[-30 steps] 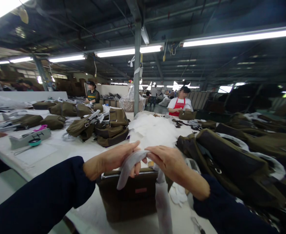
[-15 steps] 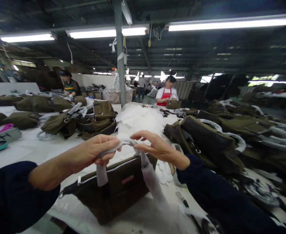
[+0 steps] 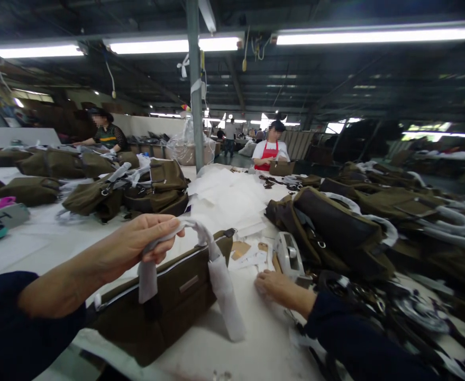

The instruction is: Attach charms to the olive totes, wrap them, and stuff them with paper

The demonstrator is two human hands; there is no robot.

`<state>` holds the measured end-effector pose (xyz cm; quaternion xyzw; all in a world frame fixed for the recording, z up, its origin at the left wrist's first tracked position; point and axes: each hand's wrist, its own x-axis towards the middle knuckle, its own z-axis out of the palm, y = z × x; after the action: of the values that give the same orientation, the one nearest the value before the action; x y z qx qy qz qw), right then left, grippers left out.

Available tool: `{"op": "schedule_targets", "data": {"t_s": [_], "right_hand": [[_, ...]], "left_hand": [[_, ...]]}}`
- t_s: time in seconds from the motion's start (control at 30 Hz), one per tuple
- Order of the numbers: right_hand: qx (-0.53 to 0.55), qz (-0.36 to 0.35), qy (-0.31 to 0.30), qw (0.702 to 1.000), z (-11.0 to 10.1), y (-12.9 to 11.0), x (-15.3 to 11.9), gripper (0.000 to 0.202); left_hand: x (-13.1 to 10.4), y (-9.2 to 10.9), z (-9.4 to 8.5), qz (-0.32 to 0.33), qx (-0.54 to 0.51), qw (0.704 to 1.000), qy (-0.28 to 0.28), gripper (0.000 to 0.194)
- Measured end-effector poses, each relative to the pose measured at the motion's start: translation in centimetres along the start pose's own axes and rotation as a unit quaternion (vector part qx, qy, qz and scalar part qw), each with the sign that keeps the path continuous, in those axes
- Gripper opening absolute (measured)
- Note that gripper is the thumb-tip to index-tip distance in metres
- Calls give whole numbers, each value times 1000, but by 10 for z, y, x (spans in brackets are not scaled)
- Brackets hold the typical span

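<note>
An olive-green handbag [image 3: 176, 307] with a zip along its top stands tilted on the table before me. My left hand [image 3: 155, 238] is closed on the bag's handle [image 3: 200, 230], which is wrapped in white paper and held up in an arch. One loose end of the wrapping hangs down the bag's front at the right. My right hand [image 3: 282, 291] is low at the table top, right of the bag and just in front of a white tape dispenser [image 3: 290, 254]. Its fingers point left and downward; their tips are blurred and partly hidden.
White paper sheets [image 3: 228, 193] are piled behind the bag. More olive bags [image 3: 343, 222] lie to the right, others [image 3: 156, 185] to the left. Straps and metal fittings [image 3: 418, 312] lie at the near right. A co-worker in a red apron [image 3: 270, 153] is across the table.
My right hand has left the wrapped handle and moved right and down to the table near the tape dispenser. My left hand keeps the handle; hand and bag have shifted slightly left.
</note>
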<state>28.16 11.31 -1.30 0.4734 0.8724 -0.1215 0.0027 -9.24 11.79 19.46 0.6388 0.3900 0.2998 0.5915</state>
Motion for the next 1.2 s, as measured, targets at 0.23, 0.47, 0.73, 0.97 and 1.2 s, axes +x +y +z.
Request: {"op": "schedule_targets", "data": {"t_s": [0.23,0.47,0.73,0.97,1.2], "right_hand": [[166,74,140,973,-32,-8,6,23],[580,57,174,794,-104,-90,-8,27],[695,-45,124,707,-109,-159,26,25],[708,-51,96,698,-108,-179,42,28],[696,-32,100,710,-118,-180,46,24]], "left_hand": [[12,-4,11,3,-14,1000,0,38],[17,0,17,2,-32,999,-20,37],[5,4,14,-9,-22,998,-51,37],[-3,6,14,5,25,998,-65,31],[-3,11,14,1,8,998,-60,43]]}}
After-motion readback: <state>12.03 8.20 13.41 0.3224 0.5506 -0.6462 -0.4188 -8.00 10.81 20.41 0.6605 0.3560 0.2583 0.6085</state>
